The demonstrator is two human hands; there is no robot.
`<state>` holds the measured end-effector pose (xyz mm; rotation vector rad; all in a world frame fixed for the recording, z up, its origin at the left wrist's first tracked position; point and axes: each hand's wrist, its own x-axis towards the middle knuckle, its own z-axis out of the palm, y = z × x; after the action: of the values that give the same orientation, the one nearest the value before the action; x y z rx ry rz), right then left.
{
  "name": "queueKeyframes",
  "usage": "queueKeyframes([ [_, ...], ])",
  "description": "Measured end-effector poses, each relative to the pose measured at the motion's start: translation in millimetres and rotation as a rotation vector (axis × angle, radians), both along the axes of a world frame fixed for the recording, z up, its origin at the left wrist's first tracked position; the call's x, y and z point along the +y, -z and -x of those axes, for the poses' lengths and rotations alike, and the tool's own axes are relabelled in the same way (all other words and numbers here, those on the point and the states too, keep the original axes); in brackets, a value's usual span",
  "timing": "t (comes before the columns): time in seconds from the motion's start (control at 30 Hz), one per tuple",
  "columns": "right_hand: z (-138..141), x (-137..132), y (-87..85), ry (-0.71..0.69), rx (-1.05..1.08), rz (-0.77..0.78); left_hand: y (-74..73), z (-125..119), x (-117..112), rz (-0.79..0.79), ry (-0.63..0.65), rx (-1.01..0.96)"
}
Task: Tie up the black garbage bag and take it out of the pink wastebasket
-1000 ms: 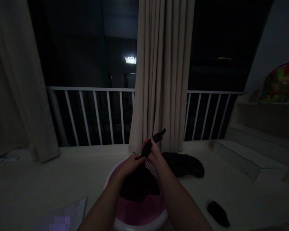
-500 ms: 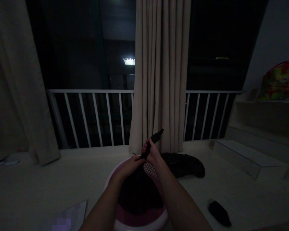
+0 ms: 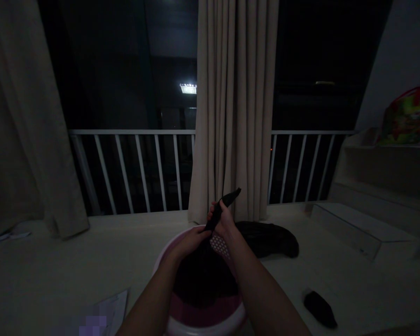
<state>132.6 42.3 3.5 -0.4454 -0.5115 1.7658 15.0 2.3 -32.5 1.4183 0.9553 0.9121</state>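
1 black cloth (image 3: pixel 203 275) ran, in the head view, from a loose mass inside the pink basin (image 3: pixel 196 331) up to a narrow tip pointing between 1 and 2 o'clock. The right hand (image 3: pixel 223 220) was clamped around the narrow part, and the left hand (image 3: pixel 194 239) gripped it lower down, at 8 o'clock from the right; the hands were close together, though whether they touched I could not tell. White spots (image 3: pixel 219 246) showed beside the cloth at 1 o'clock. With the basin as the dial's centre, a beige curtain (image 3: pixel 236 107) hung between 12 and 1 before a white railing (image 3: pixel 133 132), a dark bundle (image 3: pixel 275 239) lay at 2, a small black item (image 3: pixel 320 309) near 3, and a pale sheet (image 3: pixel 118 303) between 8 and 9.
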Motion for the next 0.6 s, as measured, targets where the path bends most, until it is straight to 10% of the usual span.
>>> queueKeyframes([
  [0.6,-3.8,2.5,-1.2,0.121,0.027,0.044,-4.3,-0.7,-5.3,-0.027,0.09,0.036],
])
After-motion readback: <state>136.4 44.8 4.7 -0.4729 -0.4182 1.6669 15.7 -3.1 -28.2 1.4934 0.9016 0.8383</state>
